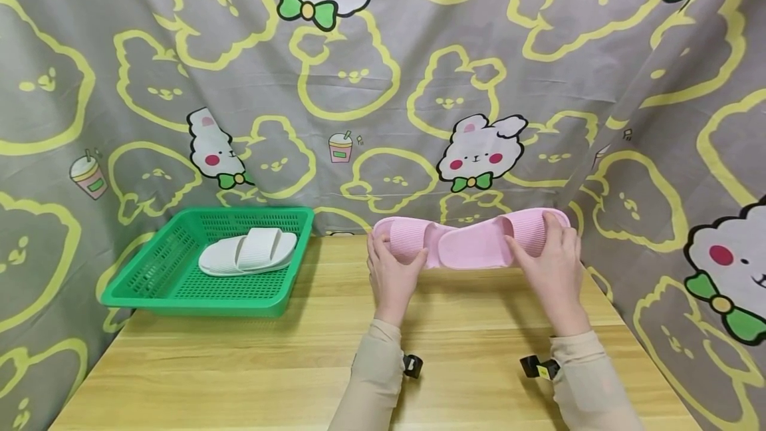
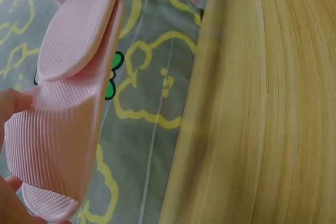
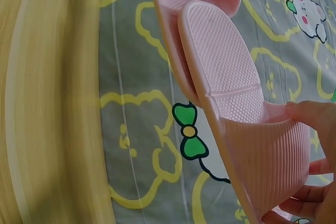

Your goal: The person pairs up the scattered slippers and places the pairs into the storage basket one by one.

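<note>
Two pink slippers are held up over the back edge of the wooden table, heels toward each other. My left hand (image 1: pixel 395 278) grips the left pink slipper (image 1: pixel 409 238) around its ribbed strap, thumb near the strap's edge. By its strap, my right hand (image 1: pixel 553 271) holds the right pink slipper (image 1: pixel 473 246), whose heel end overlaps the left one's in front. The left wrist view shows the left slipper's ribbed strap (image 2: pixel 50 150) beside the thumb. In the right wrist view, fingers wrap the right slipper's strap (image 3: pixel 268 156); its textured insole faces the camera.
A green plastic basket (image 1: pixel 209 309) stands at the table's back left, with a pair of white slippers (image 1: pixel 257 251) inside. The wooden table (image 1: pixel 467 338) extends in front of both hands. A grey patterned curtain (image 1: pixel 383 112) hangs behind and at the sides.
</note>
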A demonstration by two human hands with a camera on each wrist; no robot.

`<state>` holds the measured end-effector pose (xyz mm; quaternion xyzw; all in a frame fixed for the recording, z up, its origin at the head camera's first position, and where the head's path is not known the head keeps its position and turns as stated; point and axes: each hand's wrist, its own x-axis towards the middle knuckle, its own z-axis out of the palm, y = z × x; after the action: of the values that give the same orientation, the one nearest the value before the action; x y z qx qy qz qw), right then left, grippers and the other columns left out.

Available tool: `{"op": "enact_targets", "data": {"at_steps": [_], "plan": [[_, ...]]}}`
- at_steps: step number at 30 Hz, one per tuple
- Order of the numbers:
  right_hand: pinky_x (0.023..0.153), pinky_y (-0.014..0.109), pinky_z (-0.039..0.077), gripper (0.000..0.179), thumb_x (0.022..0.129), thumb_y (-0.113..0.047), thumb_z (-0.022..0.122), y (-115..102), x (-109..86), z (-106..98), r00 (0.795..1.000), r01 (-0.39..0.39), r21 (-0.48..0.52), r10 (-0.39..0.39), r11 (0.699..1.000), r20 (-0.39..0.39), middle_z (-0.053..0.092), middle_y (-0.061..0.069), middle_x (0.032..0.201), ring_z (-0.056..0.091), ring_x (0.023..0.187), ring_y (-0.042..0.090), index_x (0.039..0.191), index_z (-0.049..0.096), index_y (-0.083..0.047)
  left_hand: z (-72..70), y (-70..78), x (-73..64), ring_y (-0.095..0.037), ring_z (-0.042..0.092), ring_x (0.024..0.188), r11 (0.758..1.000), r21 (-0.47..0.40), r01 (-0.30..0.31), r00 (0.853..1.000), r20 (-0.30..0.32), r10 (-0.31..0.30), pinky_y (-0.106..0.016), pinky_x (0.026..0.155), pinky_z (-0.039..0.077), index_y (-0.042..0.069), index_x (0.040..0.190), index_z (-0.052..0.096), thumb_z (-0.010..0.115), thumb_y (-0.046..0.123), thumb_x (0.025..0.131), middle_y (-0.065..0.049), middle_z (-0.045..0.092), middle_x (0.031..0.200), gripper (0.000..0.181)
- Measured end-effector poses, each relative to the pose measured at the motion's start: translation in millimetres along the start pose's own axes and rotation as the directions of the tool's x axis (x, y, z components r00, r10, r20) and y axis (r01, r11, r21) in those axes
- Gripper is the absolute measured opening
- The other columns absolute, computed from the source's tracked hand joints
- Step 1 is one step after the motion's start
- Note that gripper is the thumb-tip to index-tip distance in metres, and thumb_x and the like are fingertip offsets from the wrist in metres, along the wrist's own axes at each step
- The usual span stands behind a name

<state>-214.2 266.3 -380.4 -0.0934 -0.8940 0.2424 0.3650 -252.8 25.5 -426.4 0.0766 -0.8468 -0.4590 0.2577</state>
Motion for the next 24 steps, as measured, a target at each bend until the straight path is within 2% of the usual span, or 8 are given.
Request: {"op": "enact_targets", "data": {"at_steps": [4, 10, 18, 24], "plan": [[0.057, 0.058, 0.043, 0.081, 0.070, -0.053, 0.068, -1.1, -0.2, 0.7, 1.000, 0.009, -0.004, -0.009, 1.000, -0.005, 0.043, 0.022, 0.118, 0.040, 0.101, 0.038, 0.134, 0.036, -0.015, 1.4, 1.5, -1.8, -0.034, 0.040, 0.122, 1.000, 0.016, 0.008, 1.000, 0.016, -0.009, -0.050, 0.090, 0.042, 0.017, 0.110, 0.041, 0.072, 0.060, 0.058, -0.012, 0.028, 0.144, 0.075], [0.063, 0.056, 0.042, 0.082, 0.067, -0.052, 0.071, -1.8, -1.3, 3.0, 0.999, 0.033, 0.005, -0.033, 0.999, -0.037, 0.045, 0.021, 0.121, 0.042, 0.102, 0.038, 0.131, 0.039, -0.013, 2.4, 3.6, -4.3, -0.033, 0.041, 0.121, 1.000, 0.010, 0.018, 0.999, 0.028, -0.019, -0.048, 0.088, 0.043, 0.017, 0.110, 0.040, 0.072, 0.062, 0.057, -0.012, 0.028, 0.143, 0.076], [0.087, 0.052, 0.036, 0.086, 0.062, -0.052, 0.074, -6.4, -3.4, 8.4, 0.996, 0.080, 0.010, -0.079, 0.997, -0.038, 0.045, 0.021, 0.125, 0.041, 0.110, 0.039, 0.127, 0.041, -0.007, 3.4, 5.8, -6.4, -0.032, 0.045, 0.114, 0.999, 0.030, 0.033, 0.999, 0.033, -0.034, -0.047, 0.084, 0.045, 0.017, 0.109, 0.041, 0.072, 0.062, 0.056, -0.010, 0.032, 0.141, 0.075], [0.074, 0.054, 0.041, 0.086, 0.062, -0.053, 0.074, -11.8, -6.7, 9.1, 0.997, 0.070, -0.005, -0.070, 0.998, -0.028, 0.044, 0.019, 0.126, 0.041, 0.109, 0.038, 0.127, 0.041, -0.008, 4.6, 7.9, -8.2, -0.029, 0.048, 0.107, 0.998, 0.061, 0.033, 0.998, 0.042, -0.036, -0.044, 0.077, 0.046, 0.018, 0.109, 0.041, 0.071, 0.063, 0.057, -0.006, 0.034, 0.136, 0.075]]}}
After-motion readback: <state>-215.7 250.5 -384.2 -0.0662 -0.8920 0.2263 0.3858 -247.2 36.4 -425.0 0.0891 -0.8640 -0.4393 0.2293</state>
